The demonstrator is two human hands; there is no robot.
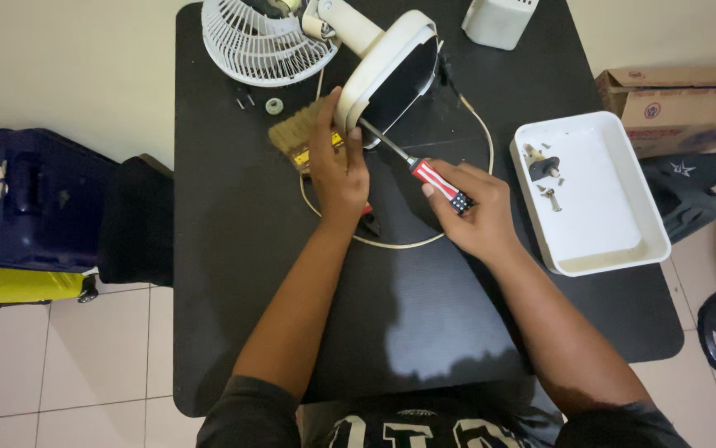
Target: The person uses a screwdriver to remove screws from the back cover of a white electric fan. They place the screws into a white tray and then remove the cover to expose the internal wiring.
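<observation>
The left hand (337, 170) grasps the lower rim of the fan base (391, 70), a cream shell tipped on edge with its dark underside facing the person, near the far middle of the black table (233, 249). The right hand (474, 217) is clenched around the red patterned handle of a screwdriver (412, 162); the shaft runs up and left, its tip at the lower edge of the base, just beside the left thumb.

A brush (296, 137) with tan bristles lies under the left hand. The white fan grille (258, 41) overhangs the far edge of the table, touching the fan neck. A cream cord (424, 241) loops from the base around both hands. Small screws and a washer (273, 105) lie just beside the grille.

A white tray (615, 224) sits at the right edge of the table, one corner past it, with a few small parts inside. A white box (499, 21) stands at the far edge.

Open surface lies near the person and along the left side. A dark suitcase (26, 199) stands left of the table; a cardboard box (681, 104) right.
</observation>
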